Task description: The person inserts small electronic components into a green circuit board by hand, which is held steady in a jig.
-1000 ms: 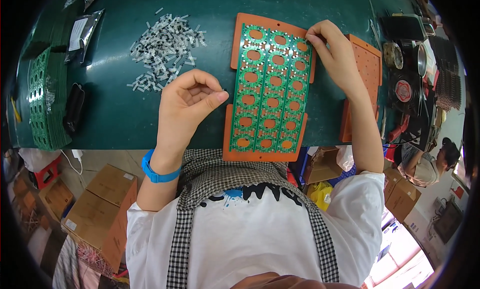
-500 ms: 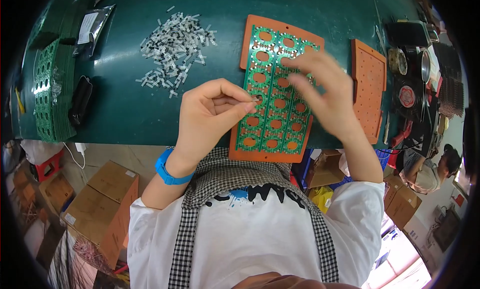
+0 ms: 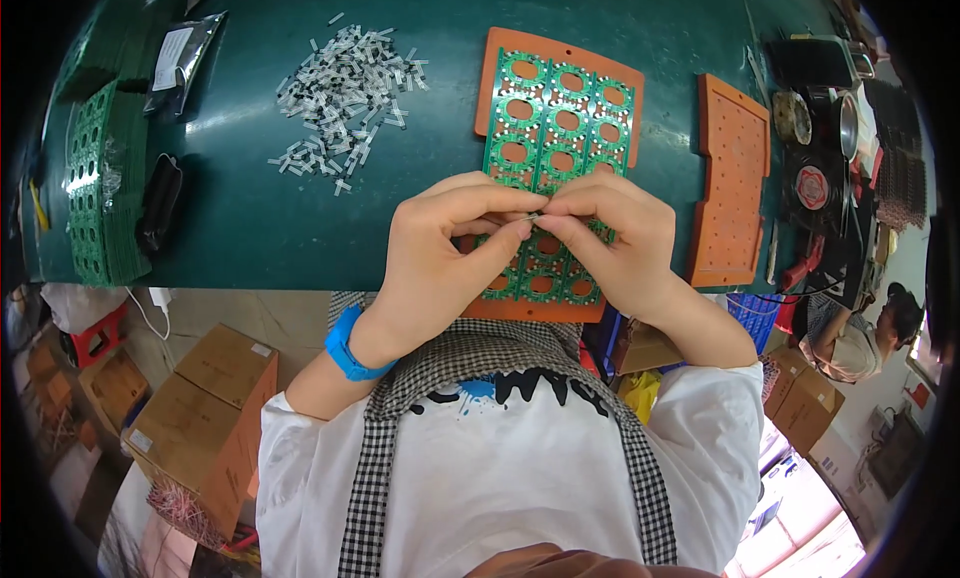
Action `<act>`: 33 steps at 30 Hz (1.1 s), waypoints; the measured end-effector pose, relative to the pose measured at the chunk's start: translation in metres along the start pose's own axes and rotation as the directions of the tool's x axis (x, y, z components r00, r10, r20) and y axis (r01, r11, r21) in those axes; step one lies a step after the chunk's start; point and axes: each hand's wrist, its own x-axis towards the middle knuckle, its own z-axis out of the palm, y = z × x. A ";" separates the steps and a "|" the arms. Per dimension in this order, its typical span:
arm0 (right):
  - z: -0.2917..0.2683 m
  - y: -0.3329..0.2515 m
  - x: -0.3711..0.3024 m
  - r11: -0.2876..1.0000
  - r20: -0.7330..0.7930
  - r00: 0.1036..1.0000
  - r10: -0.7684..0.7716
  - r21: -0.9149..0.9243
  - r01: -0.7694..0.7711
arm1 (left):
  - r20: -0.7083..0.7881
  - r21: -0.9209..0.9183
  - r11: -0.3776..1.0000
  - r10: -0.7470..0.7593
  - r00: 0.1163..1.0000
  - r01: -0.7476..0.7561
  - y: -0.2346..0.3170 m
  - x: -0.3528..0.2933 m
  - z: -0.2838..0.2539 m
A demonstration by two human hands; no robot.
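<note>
My left hand (image 3: pixel 445 243) pinches a tiny thin piece (image 3: pixel 532 217) between thumb and forefinger. Against it, the closed thumb and fingertips of my right hand (image 3: pixel 628 236) meet at the other end; most of the piece is hidden by fingers. Both hands hover over a green panel of circuit boards (image 3: pixel 540 128) with rows of oval cut-outs, covering part of its lower half. Beneath the panel lies an orange plate (image 3: pixel 535 40), its near end at the table edge. To the left is a loose heap of small clear-and-black strips (image 3: pixel 350 98).
A second orange plate (image 3: pixel 735 193) lies to the right, beside a metal dish (image 3: pixel 848 128) and a red-handled tool (image 3: pixel 803 263). Stacked green boards (image 3: pixel 92 188), a silver bag (image 3: pixel 185 63) and a black pouch (image 3: pixel 160 203) sit at left. Another person (image 3: pixel 850 343) is at far right.
My right hand has come down and left from above the panel to meet the left fingertips. My left hand has shifted slightly right with the tiny piece.
</note>
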 end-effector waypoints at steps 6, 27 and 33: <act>0.001 0.003 -0.005 0.987 0.000 0.994 -0.108 -0.117 0.107 | -0.010 0.303 0.947 0.119 0.993 -0.111 0.005 -0.003 0.000; -0.017 0.000 -0.004 0.662 0.374 0.846 0.380 0.529 -0.531 | 0.096 0.379 0.893 0.223 0.970 -0.242 -0.001 -0.008 0.002; -0.028 0.000 -0.002 0.589 0.459 0.777 0.431 0.509 -0.628 | 0.213 0.080 0.997 -0.007 0.977 -0.010 0.004 -0.006 -0.001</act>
